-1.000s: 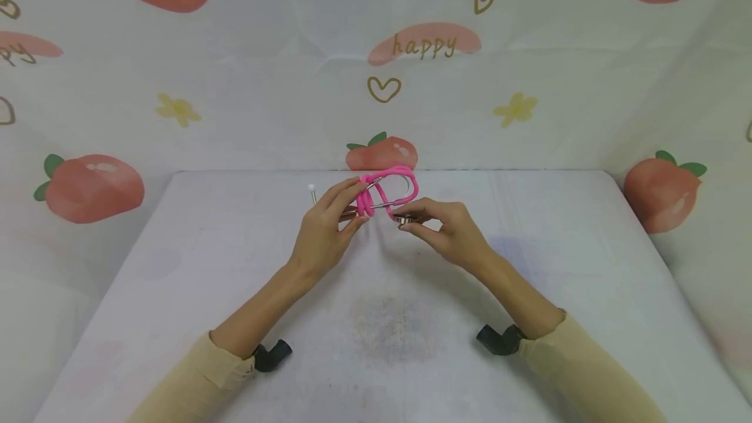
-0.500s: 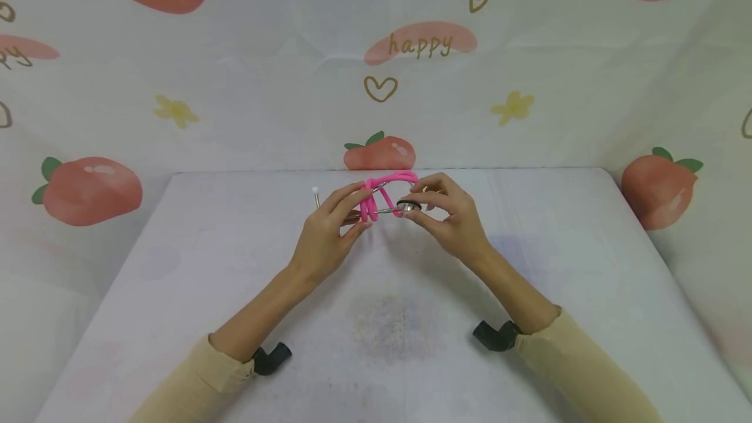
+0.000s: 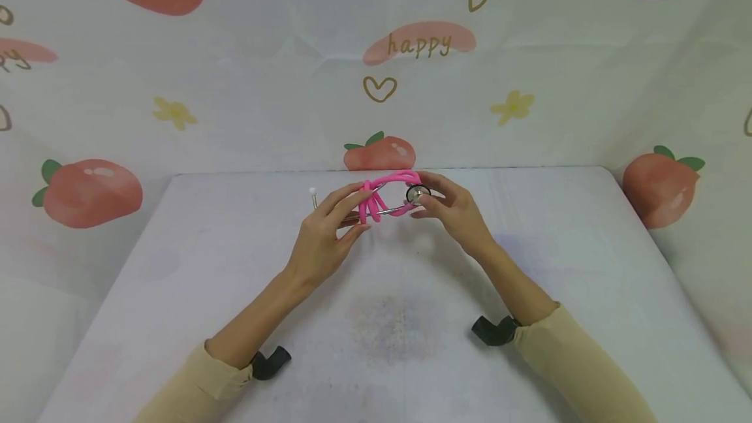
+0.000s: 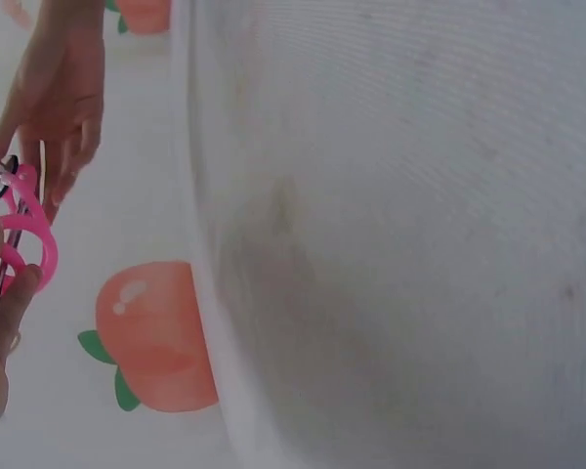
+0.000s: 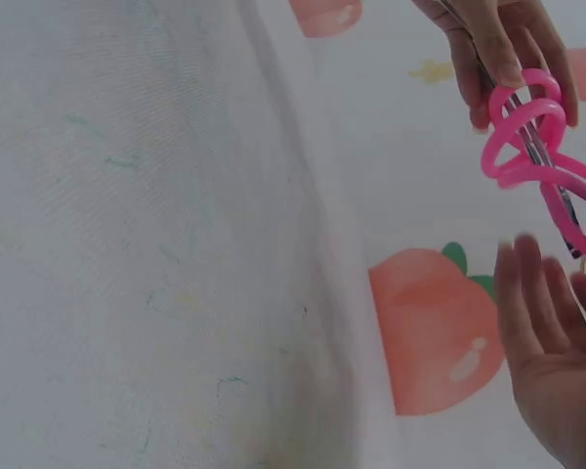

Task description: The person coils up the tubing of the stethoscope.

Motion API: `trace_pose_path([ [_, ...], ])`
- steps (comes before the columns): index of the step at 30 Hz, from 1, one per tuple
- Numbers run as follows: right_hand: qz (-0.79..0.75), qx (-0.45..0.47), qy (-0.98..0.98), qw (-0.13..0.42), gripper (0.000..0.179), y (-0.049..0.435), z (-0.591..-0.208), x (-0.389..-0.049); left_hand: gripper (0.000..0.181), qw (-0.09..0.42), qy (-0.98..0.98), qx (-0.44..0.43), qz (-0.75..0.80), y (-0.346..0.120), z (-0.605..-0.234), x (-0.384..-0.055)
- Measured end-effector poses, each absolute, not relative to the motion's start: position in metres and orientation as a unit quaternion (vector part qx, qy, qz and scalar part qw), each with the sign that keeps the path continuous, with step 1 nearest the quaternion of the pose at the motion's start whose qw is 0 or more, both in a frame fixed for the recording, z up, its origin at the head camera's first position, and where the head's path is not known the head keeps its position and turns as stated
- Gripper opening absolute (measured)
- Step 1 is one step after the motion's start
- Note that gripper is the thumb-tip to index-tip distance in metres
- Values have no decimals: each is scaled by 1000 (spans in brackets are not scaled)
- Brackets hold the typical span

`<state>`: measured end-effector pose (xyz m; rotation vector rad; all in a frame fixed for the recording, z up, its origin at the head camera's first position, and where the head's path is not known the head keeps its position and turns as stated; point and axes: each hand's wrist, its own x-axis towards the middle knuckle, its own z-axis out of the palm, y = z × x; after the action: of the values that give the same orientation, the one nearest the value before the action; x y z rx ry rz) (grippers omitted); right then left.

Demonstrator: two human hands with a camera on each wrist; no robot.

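Note:
A stethoscope with bright pink tubing (image 3: pixel 374 205) is held up over the far part of the table, between both hands. Its tubing is wound in loops around the metal ear tubes, one white ear tip (image 3: pixel 313 191) poking out beyond the left hand. My left hand (image 3: pixel 320 234) grips the wound end between thumb and fingers. At the other end, my right hand (image 3: pixel 458 217) holds the round metal chest piece (image 3: pixel 418 195) against the tubing loop, thumb on its face. In the right wrist view, several right-hand fingers (image 5: pixel 542 303) extend straight beside the pink loops (image 5: pixel 523 127).
A white-covered table (image 3: pixel 388 371) with faint stains spreads beneath the hands. Behind it hangs a white cloth (image 3: pixel 264 83) printed with peaches, hearts and flowers. Black angled pieces (image 3: pixel 271 363) stick out at both sleeve cuffs.
My right hand has moved up and slightly right, bringing the chest piece from below the tubing loop to the loop's right end. The left hand keeps its grip, almost still.

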<state>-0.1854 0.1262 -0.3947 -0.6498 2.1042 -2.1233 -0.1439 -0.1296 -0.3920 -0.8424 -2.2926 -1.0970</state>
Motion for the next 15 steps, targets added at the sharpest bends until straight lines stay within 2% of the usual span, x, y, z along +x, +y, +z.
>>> trace_pose_path([
  [2,-711,-208,666,83,43,128,-400,-189,65,228,-833,-308,-399,-130,-393,-144],
  [5,-722,-197,653,116,43,129,-402,-190,66,225,-836,-308,-396,-129,-394,-143],
  [15,-732,-159,651,124,44,128,-402,-190,65,234,-850,-314,-352,-130,-396,-143],
])
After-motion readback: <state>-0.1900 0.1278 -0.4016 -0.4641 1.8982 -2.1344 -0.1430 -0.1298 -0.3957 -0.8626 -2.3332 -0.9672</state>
